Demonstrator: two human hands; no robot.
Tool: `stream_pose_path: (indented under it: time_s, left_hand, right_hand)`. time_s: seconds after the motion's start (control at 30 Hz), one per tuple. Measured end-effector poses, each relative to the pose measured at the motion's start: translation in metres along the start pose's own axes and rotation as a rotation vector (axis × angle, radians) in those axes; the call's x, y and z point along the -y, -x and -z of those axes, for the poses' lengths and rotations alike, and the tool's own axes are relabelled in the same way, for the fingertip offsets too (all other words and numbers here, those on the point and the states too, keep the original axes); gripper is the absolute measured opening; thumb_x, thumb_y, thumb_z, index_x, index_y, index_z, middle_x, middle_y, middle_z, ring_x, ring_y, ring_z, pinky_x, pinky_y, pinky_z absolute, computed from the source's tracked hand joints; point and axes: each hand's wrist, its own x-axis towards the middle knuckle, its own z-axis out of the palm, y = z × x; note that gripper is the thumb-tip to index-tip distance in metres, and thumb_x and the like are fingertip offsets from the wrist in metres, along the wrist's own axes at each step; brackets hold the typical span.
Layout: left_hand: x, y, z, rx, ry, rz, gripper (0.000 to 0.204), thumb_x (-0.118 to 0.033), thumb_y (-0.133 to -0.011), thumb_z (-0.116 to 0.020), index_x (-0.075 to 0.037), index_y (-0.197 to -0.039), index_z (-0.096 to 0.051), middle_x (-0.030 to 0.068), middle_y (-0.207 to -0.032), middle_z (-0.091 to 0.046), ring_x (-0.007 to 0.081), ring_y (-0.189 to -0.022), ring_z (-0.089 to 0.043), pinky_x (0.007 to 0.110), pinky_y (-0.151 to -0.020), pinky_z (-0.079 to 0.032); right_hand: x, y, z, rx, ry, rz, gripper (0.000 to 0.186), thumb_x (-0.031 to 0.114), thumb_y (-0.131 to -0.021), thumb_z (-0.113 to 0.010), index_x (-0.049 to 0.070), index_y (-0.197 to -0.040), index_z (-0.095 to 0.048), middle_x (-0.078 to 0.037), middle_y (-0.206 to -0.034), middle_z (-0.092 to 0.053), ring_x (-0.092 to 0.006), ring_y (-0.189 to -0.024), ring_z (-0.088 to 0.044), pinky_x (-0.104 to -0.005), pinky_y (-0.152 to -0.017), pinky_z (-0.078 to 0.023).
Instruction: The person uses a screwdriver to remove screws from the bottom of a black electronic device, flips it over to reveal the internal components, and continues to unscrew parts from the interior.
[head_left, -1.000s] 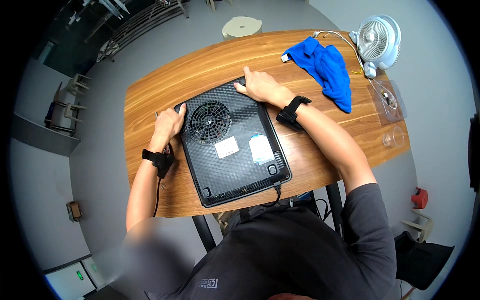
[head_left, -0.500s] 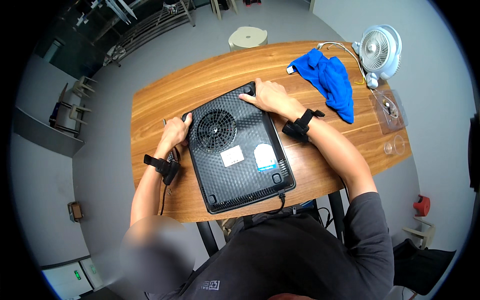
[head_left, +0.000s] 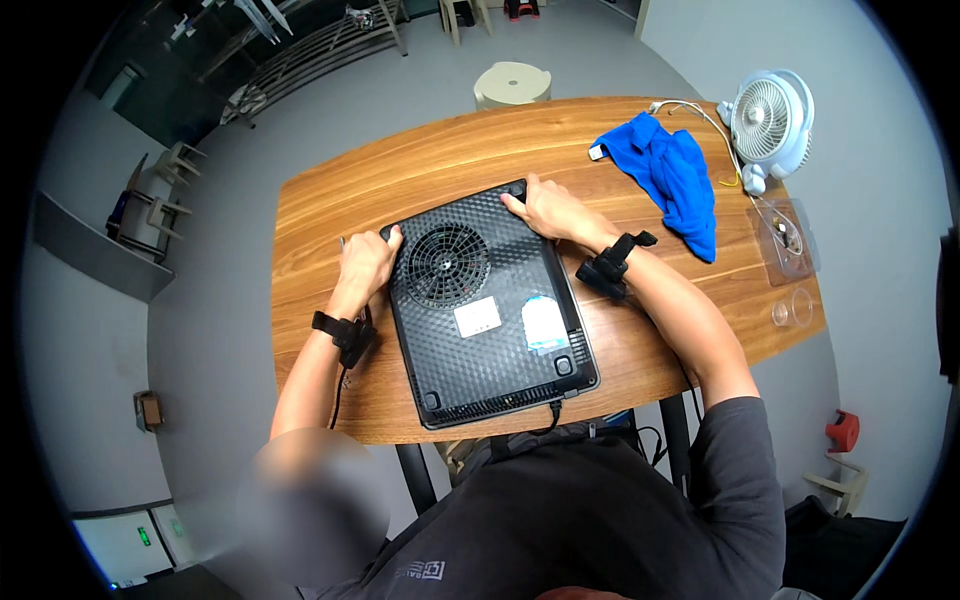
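Note:
A black flat appliance (head_left: 500, 355) lies underside up on the wooden table, showing a round fan grille (head_left: 447, 265), two stickers and rubber feet, with a cord at its near edge. My left hand (head_left: 368, 262) grips its far left corner, thumb on the underside and fingers partly hidden. My right hand (head_left: 548, 210) grips the far right corner, thumb across the top and fingers round the edge. Black straps with devices (head_left: 345, 338) are on both wrists. A thin metal item beside my left hand is mostly hidden.
A blue cloth (head_left: 670, 175) lies right of the appliance. A white fan (head_left: 768, 125), cables, a clear plastic tray (head_left: 775, 262) and small clear cups (head_left: 800, 308) line the table's right side (head_left: 650, 330). A round beige stool (head_left: 512, 85) stands beyond the far edge.
The whole view has shifted, so the table and appliance appear lower and further right. My right index finger, raised earlier, now rests over the appliance's far edge. Both hands stay on the corners.

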Motion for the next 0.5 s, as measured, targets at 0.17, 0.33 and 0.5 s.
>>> stream_pose_path:
  time_s: [0.17,0.33,0.5]
  left_hand:
    - [-0.007,0.007,0.014,-0.1,0.001,-0.004,0.07,-0.053,-0.103,-0.054,0.01,-0.078,-0.07,0.0367,-0.077,-0.066,0.0547,-0.083,-0.067,0.058,-0.078,-0.054]
    - [-0.025,0.011,0.033,-0.04,-0.027,0.101,0.075,-0.061,-0.1,-0.051,0.009,-0.088,-0.074,0.0345,-0.088,-0.071,0.0504,-0.093,-0.07,0.054,-0.086,-0.055]
    - [-0.002,0.005,0.029,0.04,0.273,0.204,0.092,-0.076,-0.097,-0.044,0.012,-0.114,-0.066,0.0359,-0.111,-0.07,0.0475,-0.111,-0.067,0.049,-0.096,-0.052]
  right_hand:
    - [0.012,0.009,0.009,0.017,-0.061,-0.021,0.077,0.056,-0.105,-0.048,-0.02,-0.12,-0.052,-0.04,-0.099,-0.068,-0.0562,-0.101,-0.066,-0.0566,-0.091,-0.054]
    - [0.007,0.012,0.007,-0.033,-0.062,-0.011,0.076,0.052,-0.106,-0.048,-0.022,-0.119,-0.051,-0.042,-0.096,-0.067,-0.058,-0.102,-0.065,-0.0581,-0.092,-0.052]
    - [0.013,0.02,0.013,-0.061,-0.075,-0.001,0.075,0.05,-0.106,-0.05,-0.024,-0.119,-0.049,-0.043,-0.092,-0.066,-0.06,-0.099,-0.064,-0.0589,-0.089,-0.052]
